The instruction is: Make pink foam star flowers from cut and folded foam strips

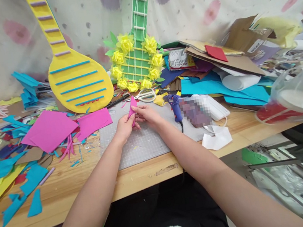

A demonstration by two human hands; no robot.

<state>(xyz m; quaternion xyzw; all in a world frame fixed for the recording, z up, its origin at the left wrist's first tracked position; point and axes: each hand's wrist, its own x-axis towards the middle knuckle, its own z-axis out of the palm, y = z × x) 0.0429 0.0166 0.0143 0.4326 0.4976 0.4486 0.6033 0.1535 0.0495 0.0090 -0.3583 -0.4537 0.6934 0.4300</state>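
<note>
Near the frame's centre, the person's left hand (125, 128) and right hand (148, 115) pinch a magenta piece (132, 106) that seems folded but only partly shaped, while flat magenta sheets (49, 129) at middle left look unworked and the flower-ringed green instrument (136, 67), upper centre, appears largely assembled.

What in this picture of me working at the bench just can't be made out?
All in the head view:
Pink paper in the grip: partly hidden by the left hand and right hand.
Yellow guitar: upper end cut off by the top edge.
Green guitar: upper end cut off there too.
Pixelated item beside the glue gun: blurred by blocks.
Cord: partly hidden by the right forearm.
</note>
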